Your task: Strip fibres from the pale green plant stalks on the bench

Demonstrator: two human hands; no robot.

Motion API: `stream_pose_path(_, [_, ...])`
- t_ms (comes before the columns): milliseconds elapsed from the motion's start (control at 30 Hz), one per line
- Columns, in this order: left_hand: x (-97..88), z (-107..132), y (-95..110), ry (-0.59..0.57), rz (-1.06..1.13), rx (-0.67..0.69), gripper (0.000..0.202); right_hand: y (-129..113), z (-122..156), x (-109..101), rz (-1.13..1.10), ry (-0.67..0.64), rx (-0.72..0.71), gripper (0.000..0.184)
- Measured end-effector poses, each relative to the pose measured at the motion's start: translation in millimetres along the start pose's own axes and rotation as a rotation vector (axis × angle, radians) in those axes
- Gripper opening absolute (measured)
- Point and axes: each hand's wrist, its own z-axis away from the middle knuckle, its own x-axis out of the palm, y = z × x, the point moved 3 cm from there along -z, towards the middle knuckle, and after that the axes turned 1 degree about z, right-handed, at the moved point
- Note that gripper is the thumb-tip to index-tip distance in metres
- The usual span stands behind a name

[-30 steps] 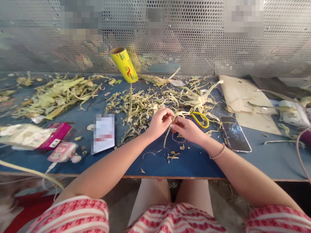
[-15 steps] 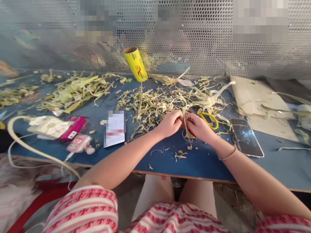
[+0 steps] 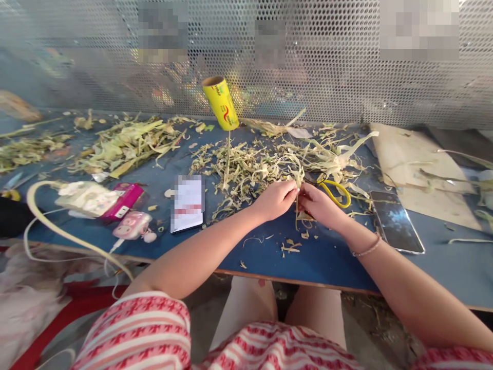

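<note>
My left hand [image 3: 276, 199] and my right hand [image 3: 319, 204] meet fingertip to fingertip over the blue table [image 3: 319, 257], both pinched on a thin pale green leaf strip [image 3: 296, 213] that hangs down between them. Just behind them lies a heap of shredded leaf strips [image 3: 262, 167]. Yellow-handled scissors [image 3: 336, 191] rest right beside my right hand, partly under the strips.
A tilted yellow film roll [image 3: 222, 103] stands at the back by the perforated metal screen [image 3: 308, 67]. A phone [image 3: 396, 221] lies to the right, a card [image 3: 188, 202] and pink gadgets [image 3: 123, 203] to the left, with another leaf pile [image 3: 127, 146] beyond.
The view has swung left and slightly down. My hands stay together on the strip, which now hangs straighter between the fingertips.
</note>
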Motion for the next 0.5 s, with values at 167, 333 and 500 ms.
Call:
stream_pose_path(167, [-0.8,1,2,-0.008,0.014,-0.024,0.028,-2,4,2,-0.062,-0.050,0.036,0.004])
stream_pose_path(333, [-1.7,0,3,0.000,0.110,-0.073,0.037,-15,10,1,-0.006,-0.027,-0.033,0.020])
stream_pose_path(500, [0.5,2,0,-0.017,0.342,-0.212,0.047,-18,10,0,0.034,-0.010,-0.110,0.027])
